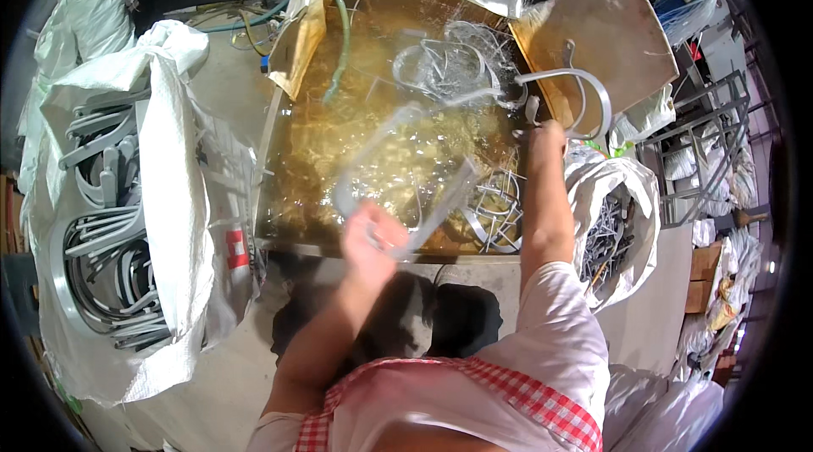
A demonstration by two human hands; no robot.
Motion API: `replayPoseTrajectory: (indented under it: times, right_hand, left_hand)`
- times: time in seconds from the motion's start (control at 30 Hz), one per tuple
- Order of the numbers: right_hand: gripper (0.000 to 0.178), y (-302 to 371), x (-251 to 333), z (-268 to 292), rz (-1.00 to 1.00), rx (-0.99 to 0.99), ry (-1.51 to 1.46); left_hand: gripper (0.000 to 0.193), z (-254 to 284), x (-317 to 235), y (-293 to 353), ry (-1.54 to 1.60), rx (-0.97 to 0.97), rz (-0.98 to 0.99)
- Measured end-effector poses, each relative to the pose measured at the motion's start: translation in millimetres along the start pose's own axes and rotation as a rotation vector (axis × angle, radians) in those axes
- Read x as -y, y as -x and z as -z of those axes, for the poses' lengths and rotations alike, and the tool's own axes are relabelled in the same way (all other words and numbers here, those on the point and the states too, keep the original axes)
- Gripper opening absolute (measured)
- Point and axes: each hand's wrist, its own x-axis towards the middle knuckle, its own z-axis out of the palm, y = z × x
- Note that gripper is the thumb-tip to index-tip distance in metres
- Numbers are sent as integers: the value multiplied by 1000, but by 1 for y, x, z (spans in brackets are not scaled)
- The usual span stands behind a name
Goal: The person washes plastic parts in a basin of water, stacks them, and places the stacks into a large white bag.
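Note:
My left hand (373, 236), slightly blurred, is closed around a curved grey plastic piece (345, 185), a bent strip that arches over the near part of the water tank. At the tank's right edge my right hand (546, 139) is closed on another curved grey plastic piece (603, 101), whose hook-like bend rises beyond the fingers. The tank (275, 139) contains yellowish-brown, rippling water. Grey strips (495, 211) lie in its near right corner. Farther back, splashing water surrounds more looped pieces (440, 63).
A white woven sack (178, 198) on the left holds stacked curved grey pieces (106, 266). Another white sack (639, 190) on the right contains small grey parts (605, 240). A stained board (601, 37) leans at the tank's far right; a green hose (343, 41) runs into the water.

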Motion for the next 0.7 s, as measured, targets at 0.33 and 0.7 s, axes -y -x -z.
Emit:
replayPoseTrajectory:
  times: [0.33, 0.7]
  right_hand:
    - [35, 84, -69, 44, 1328, 1100, 788]
    - [22, 223, -87, 54, 2052, 1538, 1163]
  left_hand:
    - [17, -1, -35, -49, -779, -247, -215]
    - [47, -13, -18, -40, -138, -24, 468]
